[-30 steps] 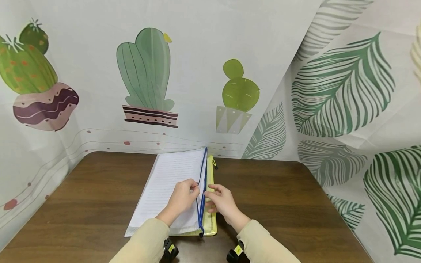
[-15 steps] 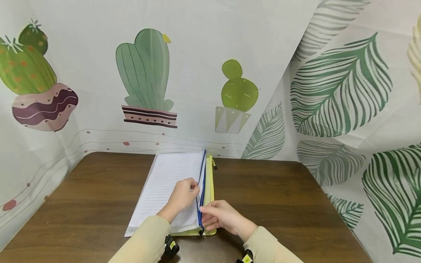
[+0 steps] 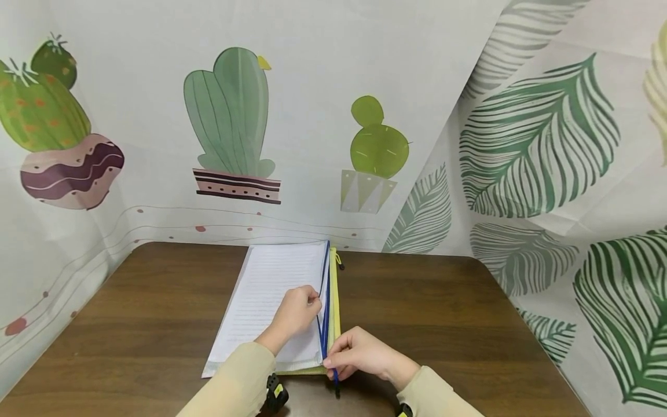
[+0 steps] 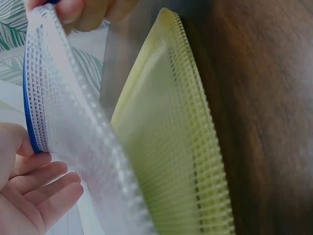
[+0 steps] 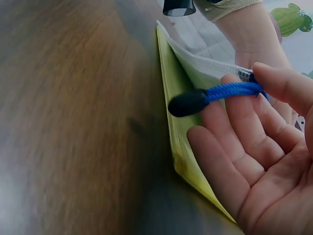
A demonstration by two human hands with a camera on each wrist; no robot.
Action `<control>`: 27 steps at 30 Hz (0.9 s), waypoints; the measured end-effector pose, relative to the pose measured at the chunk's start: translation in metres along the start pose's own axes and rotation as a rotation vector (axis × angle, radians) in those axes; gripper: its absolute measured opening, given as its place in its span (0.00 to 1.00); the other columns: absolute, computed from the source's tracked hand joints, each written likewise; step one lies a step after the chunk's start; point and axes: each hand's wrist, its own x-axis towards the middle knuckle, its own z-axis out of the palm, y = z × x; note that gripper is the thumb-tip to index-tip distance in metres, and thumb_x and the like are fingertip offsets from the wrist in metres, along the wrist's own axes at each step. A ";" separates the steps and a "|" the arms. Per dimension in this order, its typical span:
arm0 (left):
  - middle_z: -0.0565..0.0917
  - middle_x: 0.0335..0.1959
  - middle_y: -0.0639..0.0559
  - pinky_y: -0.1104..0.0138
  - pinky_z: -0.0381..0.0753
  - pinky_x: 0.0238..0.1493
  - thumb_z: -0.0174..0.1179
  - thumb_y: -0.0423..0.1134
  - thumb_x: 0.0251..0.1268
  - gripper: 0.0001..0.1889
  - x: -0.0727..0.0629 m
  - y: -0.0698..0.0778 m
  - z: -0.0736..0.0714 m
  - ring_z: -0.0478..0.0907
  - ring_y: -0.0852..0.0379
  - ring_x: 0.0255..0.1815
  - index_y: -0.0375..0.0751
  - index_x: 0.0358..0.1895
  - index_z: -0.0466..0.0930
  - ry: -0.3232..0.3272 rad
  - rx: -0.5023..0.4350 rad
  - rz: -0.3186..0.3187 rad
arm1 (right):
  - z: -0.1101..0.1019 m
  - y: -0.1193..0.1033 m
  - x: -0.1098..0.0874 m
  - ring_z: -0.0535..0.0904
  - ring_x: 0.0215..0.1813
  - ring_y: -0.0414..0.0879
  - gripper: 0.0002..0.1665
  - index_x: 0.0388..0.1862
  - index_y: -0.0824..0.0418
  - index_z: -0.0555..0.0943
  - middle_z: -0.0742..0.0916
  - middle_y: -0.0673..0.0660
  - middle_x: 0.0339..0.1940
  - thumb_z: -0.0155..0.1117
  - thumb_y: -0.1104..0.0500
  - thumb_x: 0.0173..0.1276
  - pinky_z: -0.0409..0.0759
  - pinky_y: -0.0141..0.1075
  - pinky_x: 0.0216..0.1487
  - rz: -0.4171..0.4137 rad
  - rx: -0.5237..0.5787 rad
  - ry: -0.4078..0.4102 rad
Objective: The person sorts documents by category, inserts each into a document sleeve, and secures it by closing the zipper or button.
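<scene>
A clear mesh zipper pouch (image 3: 299,366) with a blue zipper (image 3: 327,278) lies over a yellow mesh pouch (image 3: 335,289). Lined white paper (image 3: 276,272) shows through the clear one. My left hand (image 3: 296,311) pinches the blue-trimmed opening about midway along; in the left wrist view that mesh edge is lifted away from the yellow pouch. At the near corner, my right hand (image 3: 365,353) pinches the zipper end between thumb and index finger. From there hangs a blue cord pull (image 5: 232,91) with a black tip (image 5: 188,103), while the other fingers lie behind it.
The pouches rest on a brown wooden table (image 3: 443,313), reaching to its back edge. Behind stands a white cloth backdrop (image 3: 312,116) printed with cacti and leaves. A black wrist camera (image 3: 276,394) sits under the left sleeve.
My right hand has moved down along the zipper to the near corner and now pinches its end. The cord pull has swung toward the table's front. My left hand has shifted slightly right.
</scene>
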 end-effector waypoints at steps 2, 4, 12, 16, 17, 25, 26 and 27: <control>0.83 0.27 0.48 0.69 0.75 0.30 0.54 0.32 0.57 0.05 0.000 -0.001 0.001 0.72 0.60 0.24 0.37 0.30 0.80 -0.006 0.007 0.002 | -0.002 0.000 -0.002 0.82 0.25 0.39 0.16 0.35 0.78 0.81 0.86 0.52 0.22 0.66 0.61 0.59 0.83 0.34 0.29 -0.011 -0.017 0.010; 0.82 0.26 0.48 0.70 0.75 0.29 0.54 0.32 0.57 0.05 0.000 -0.001 0.004 0.71 0.60 0.24 0.37 0.29 0.79 -0.012 0.008 -0.002 | -0.003 0.001 -0.004 0.82 0.25 0.39 0.15 0.35 0.77 0.82 0.87 0.53 0.23 0.66 0.62 0.59 0.83 0.33 0.29 -0.021 -0.035 0.020; 0.82 0.24 0.49 0.73 0.72 0.25 0.54 0.32 0.58 0.05 -0.001 0.002 0.017 0.70 0.63 0.22 0.36 0.29 0.79 -0.033 -0.004 0.057 | -0.011 0.006 -0.015 0.80 0.23 0.40 0.13 0.33 0.75 0.84 0.87 0.66 0.25 0.64 0.62 0.61 0.82 0.33 0.25 -0.072 -0.098 0.057; 0.82 0.24 0.50 0.72 0.73 0.26 0.54 0.32 0.58 0.05 0.001 0.005 0.025 0.71 0.62 0.22 0.37 0.29 0.79 -0.033 -0.001 0.077 | -0.017 0.011 -0.021 0.82 0.23 0.40 0.14 0.35 0.78 0.81 0.86 0.71 0.28 0.64 0.64 0.61 0.82 0.32 0.24 -0.106 -0.039 0.077; 0.83 0.25 0.49 0.71 0.74 0.27 0.54 0.33 0.59 0.05 0.001 0.006 0.027 0.72 0.62 0.23 0.37 0.30 0.80 -0.040 0.000 0.073 | -0.018 0.013 -0.022 0.82 0.23 0.40 0.14 0.35 0.79 0.80 0.86 0.72 0.28 0.64 0.64 0.61 0.82 0.31 0.24 -0.113 -0.025 0.080; 0.85 0.45 0.42 0.57 0.80 0.48 0.62 0.43 0.57 0.19 -0.004 0.010 0.029 0.82 0.50 0.43 0.32 0.47 0.80 -0.290 0.074 0.059 | -0.024 0.025 -0.029 0.82 0.24 0.39 0.14 0.35 0.82 0.77 0.84 0.78 0.30 0.63 0.68 0.59 0.81 0.30 0.24 -0.101 -0.002 0.060; 0.85 0.46 0.41 0.57 0.79 0.51 0.65 0.45 0.55 0.22 -0.005 0.011 0.028 0.81 0.49 0.45 0.32 0.48 0.80 -0.328 0.078 0.067 | -0.024 0.026 -0.029 0.82 0.23 0.39 0.14 0.35 0.82 0.77 0.83 0.79 0.29 0.63 0.68 0.58 0.81 0.30 0.23 -0.095 -0.005 0.055; 0.84 0.47 0.41 0.57 0.78 0.53 0.66 0.46 0.52 0.25 -0.005 0.010 0.027 0.81 0.48 0.48 0.31 0.49 0.79 -0.363 0.090 0.077 | -0.024 0.027 -0.029 0.82 0.23 0.39 0.13 0.35 0.81 0.77 0.83 0.80 0.29 0.64 0.68 0.57 0.81 0.29 0.23 -0.088 -0.012 0.051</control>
